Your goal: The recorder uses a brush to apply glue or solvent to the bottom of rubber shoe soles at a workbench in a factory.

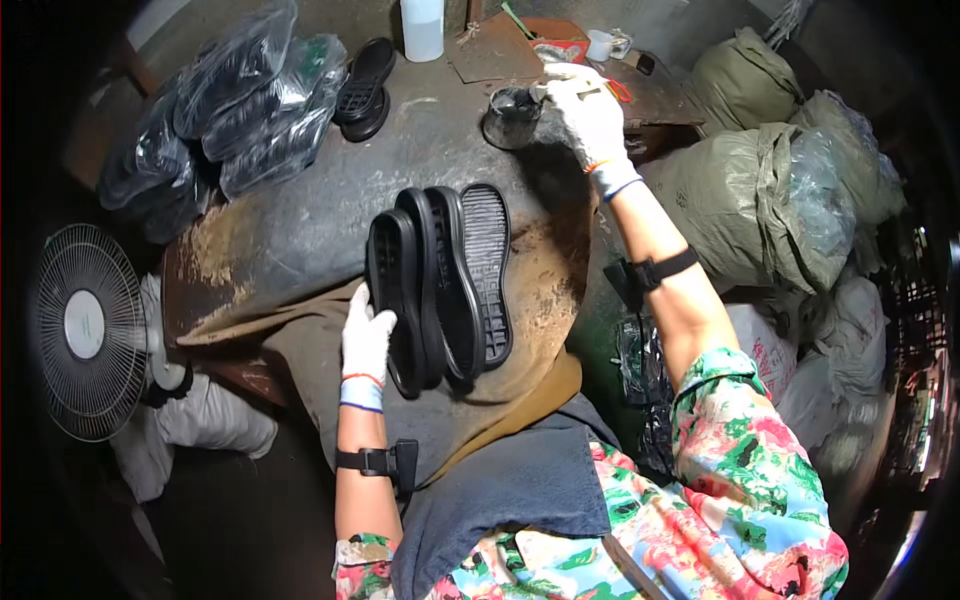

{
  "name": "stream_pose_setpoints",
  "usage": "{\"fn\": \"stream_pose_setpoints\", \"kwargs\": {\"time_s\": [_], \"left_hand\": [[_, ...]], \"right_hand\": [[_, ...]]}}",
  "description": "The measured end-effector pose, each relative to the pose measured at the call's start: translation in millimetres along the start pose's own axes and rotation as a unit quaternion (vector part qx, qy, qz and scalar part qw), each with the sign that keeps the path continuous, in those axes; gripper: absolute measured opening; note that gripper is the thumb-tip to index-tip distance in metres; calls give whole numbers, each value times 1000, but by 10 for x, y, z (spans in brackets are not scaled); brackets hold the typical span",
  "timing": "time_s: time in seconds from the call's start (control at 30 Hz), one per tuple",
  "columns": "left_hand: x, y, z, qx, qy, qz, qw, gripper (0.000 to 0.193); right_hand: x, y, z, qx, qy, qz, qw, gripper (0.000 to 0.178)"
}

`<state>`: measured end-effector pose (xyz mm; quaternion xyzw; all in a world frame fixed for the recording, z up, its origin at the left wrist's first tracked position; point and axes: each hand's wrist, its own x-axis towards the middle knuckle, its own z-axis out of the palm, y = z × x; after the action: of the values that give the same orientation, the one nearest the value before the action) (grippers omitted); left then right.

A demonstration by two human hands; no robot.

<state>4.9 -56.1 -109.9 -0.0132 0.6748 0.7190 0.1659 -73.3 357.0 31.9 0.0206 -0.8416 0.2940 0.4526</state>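
Observation:
Several black shoe soles (440, 290) lie side by side, overlapping, on the near part of the worktable. My left hand (367, 335), in a white glove, rests against the outer edge of the leftmost sole, its thumb and forefinger spread apart. Further off to the right, my gloved right hand (590, 120) is at the rim of a small dark pot (510, 120) with black-smeared walls. Its fingers are bent together, and whatever they hold is hidden. The rightmost sole shows a ribbed and gridded inner face.
Plastic-wrapped soles (250, 110) are piled at the far left, beside two loose soles (364, 90). A whitish bottle (423, 30) and a red box (555, 38) stand at the back. A fan (90, 330) is at left; stuffed sacks (735, 195) crowd the right.

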Motion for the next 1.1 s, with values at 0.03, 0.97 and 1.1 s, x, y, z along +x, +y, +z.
{"fn": "stream_pose_setpoints", "kwargs": {"time_s": [0.03, 0.97, 1.1], "left_hand": [[15, 57, -68, 13, -20, 7, 1000, 61], [-124, 200, -95, 591, 293, 184, 729, 58], [41, 30, -176, 300, 231, 174, 909, 68]], "right_hand": [[39, 35, 60, 10, -11, 20, 1000, 23], [-107, 1168, 563, 212, 22, 208, 955, 28], [-148, 926, 646, 232, 50, 211, 948, 28]]}}
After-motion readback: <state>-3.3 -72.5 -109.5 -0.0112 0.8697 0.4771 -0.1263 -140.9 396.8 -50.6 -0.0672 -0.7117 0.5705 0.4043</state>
